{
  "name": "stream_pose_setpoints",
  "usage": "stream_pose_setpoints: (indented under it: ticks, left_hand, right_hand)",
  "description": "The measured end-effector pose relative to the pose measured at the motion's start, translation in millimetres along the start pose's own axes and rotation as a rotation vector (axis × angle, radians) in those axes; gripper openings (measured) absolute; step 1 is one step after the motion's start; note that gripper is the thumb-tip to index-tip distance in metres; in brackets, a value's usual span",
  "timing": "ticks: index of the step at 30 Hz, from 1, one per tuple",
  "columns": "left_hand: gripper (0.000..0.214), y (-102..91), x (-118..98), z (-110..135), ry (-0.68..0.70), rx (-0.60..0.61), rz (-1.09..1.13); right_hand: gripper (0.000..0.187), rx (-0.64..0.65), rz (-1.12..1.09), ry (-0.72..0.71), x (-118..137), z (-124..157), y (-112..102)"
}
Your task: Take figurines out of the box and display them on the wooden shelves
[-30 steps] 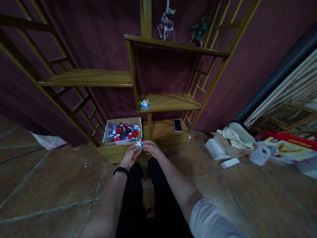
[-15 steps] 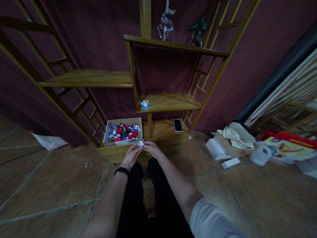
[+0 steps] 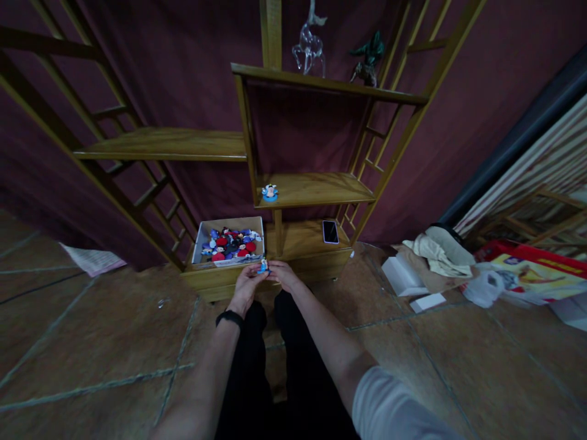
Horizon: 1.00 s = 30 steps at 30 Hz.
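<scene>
Between both hands is a small blue-and-white figurine (image 3: 263, 265), held just in front of the cabinet's lower edge. My left hand (image 3: 246, 286) pinches it from the left, and my right hand (image 3: 282, 275) closes on it from the right. Just beyond them, an open cardboard box (image 3: 197, 249) holds several red, purple, black and white figurines. A similar figurine (image 3: 269, 192) with a blue base stands at the left end of the middle shelf (image 3: 321, 190). The held figurine's details are too small to read.
A phone (image 3: 330, 232) lies on the lower shelf at right. Above stand a clear deer ornament (image 3: 309, 46) and a dark green statue (image 3: 369, 58). White boxes (image 3: 403, 276), a cloth (image 3: 435, 252) and a plastic bag (image 3: 485, 287) lie on the floor at right.
The figurine in my hands has turned, so a narrower side now faces me. My left hand has shifted slightly to the right. The box and the shelf figurine stay put.
</scene>
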<state>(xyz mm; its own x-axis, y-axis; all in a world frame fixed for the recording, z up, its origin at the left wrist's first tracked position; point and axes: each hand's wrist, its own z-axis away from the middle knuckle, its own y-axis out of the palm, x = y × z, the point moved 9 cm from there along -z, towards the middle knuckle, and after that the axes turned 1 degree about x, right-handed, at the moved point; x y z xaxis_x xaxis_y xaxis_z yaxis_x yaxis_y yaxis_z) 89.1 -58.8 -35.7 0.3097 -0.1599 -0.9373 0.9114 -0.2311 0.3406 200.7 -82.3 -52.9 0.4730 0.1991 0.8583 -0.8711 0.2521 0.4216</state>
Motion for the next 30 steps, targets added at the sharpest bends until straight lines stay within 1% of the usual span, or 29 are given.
stream_pose_setpoints:
  ticks: [6,14,19,26,30]
  left_hand:
    - [0.042,0.4,-2.2,2.9,0.023,-0.044,-0.027]
    - [0.039,-1.4,-3.8,3.4,-0.016,-0.047,0.014]
    - [0.035,-2.7,-1.4,4.1,-0.056,-0.055,0.084]
    - [0.025,-4.1,2.7,4.7,-0.113,-0.070,0.161]
    - [0.031,-0.8,4.5,4.6,-0.149,-0.037,0.177]
  right_hand:
    - [0.015,0.015,0.013,0.014,3.1,4.3,2.2]
    - [0.026,-0.030,-0.031,-0.018,9.1,6.3,-4.4]
    - [0.027,-0.036,-0.051,-0.041,10.6,7.9,-6.2]
    - [0.025,-0.005,-0.055,-0.054,13.4,9.8,-4.7]
    - [0.027,0.049,-0.044,-0.060,14.8,11.7,0.9]
